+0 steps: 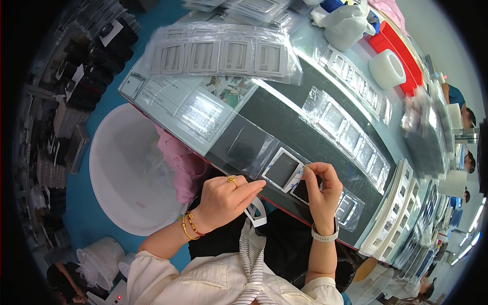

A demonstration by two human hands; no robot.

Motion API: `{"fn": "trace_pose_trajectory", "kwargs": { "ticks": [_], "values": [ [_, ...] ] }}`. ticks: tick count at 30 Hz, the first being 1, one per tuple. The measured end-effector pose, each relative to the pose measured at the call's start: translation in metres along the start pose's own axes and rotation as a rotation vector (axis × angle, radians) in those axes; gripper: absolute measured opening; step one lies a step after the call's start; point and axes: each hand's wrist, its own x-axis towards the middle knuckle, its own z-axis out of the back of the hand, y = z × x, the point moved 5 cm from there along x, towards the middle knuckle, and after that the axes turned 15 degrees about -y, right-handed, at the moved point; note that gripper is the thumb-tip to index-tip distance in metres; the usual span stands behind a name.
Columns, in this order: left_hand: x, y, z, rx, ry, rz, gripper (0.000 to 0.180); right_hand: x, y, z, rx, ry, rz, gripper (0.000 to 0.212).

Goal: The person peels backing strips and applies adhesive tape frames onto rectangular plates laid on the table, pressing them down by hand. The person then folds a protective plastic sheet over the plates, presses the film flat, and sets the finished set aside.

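Pinching closed, your right grip (324, 192) meets the white frame (283, 169). Farther left, I cannot tell how your left grip (223, 197) stands.

The right fingers (313, 187) partly hide a dark panel (300, 192); print on the white sheet (165, 99) is illegible.

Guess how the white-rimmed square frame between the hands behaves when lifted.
The white-rimmed square frame is probably light for its size, since it looks thin. It likely holds its shape, as its edges look straight. The narrow rim suggests it might bend if gripped hard at one edge.
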Motion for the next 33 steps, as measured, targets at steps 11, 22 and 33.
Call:
{"fn": "trace_pose_trajectory", "kwargs": {
  "ticks": [11,22,33],
  "values": [
    [0.000,0.000,0.000,-0.005,-0.017,-0.002,0.026,-0.001,-0.001,0.000,-0.009,-0.008,0.011,0.004],
    [0.005,-0.003,-0.001,0.027,0.008,-0.009,0.027,0.000,0.003,0.001,-0.073,-0.003,0.060,0.006],
    [0.007,-0.016,-0.008,0.013,0.068,-0.009,0.025,0.000,0.002,0.000,-0.119,-0.018,0.100,0.008]
  ]
}}
